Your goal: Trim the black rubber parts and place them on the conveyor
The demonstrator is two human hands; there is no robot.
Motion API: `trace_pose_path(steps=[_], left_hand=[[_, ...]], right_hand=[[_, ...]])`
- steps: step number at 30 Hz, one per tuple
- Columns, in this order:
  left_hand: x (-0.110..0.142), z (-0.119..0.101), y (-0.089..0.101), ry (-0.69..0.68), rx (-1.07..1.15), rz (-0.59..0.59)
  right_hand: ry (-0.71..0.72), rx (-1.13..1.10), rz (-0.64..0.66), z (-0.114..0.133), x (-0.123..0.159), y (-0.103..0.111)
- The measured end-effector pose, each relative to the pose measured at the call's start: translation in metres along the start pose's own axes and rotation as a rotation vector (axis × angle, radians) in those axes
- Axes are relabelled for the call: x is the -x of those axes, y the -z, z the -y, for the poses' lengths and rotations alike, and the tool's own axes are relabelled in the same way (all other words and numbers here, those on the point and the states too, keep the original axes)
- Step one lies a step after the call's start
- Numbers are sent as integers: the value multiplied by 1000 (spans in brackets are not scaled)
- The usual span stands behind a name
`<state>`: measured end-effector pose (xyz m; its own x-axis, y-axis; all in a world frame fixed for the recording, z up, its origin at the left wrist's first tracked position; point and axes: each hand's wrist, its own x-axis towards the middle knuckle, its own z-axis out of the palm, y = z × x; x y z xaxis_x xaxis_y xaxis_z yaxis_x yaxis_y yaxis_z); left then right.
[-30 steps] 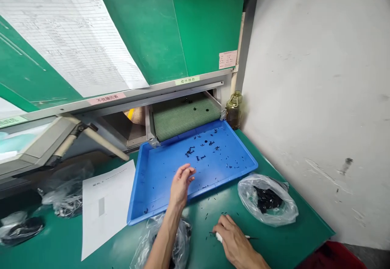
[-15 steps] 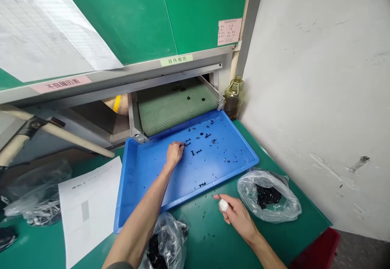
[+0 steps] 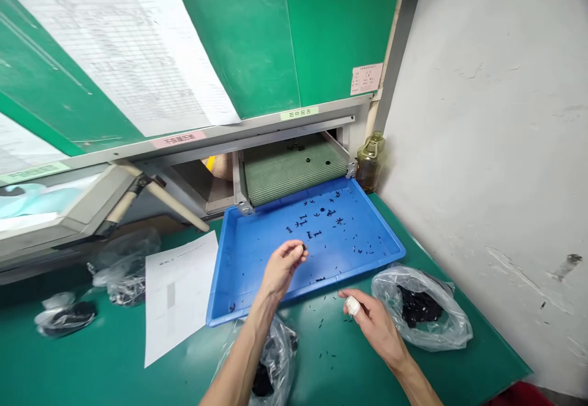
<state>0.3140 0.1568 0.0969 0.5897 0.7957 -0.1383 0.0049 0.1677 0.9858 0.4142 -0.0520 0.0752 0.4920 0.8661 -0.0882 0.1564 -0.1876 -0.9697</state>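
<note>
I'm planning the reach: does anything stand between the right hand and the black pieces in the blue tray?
Only the raised near rim of the blue tray stands between the right hand and the black pieces: the hand is just outside it. No other object visible lies in that path.

Blue tray floor (image 3: 362, 234) lies open past the left hand (image 3: 282, 268); a plastic bag (image 3: 452, 326) hems the right hand (image 3: 372, 323).

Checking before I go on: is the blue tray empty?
Not empty: small black parts lie scattered across the floor of the blue tray.
</note>
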Motion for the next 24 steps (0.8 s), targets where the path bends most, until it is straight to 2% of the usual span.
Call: trace_pose_path(steps=[3,6,10,16,24], left_hand=[[49,-5,-6,24,193,-6],[85,-8,-11,72,441,-10],[116,-10,-16,66,456,-33],[140,-8,-19,13,381,-34],[146,-2,-20,-5,345,-46]], right_hand=[[85,106,-21,21,6,-3],[150,194,-59,38,16,-8],[271,294,-86,54,30,-15],[381,360,-76,69,41,-25],[442,423,-99,68,41,-31]])
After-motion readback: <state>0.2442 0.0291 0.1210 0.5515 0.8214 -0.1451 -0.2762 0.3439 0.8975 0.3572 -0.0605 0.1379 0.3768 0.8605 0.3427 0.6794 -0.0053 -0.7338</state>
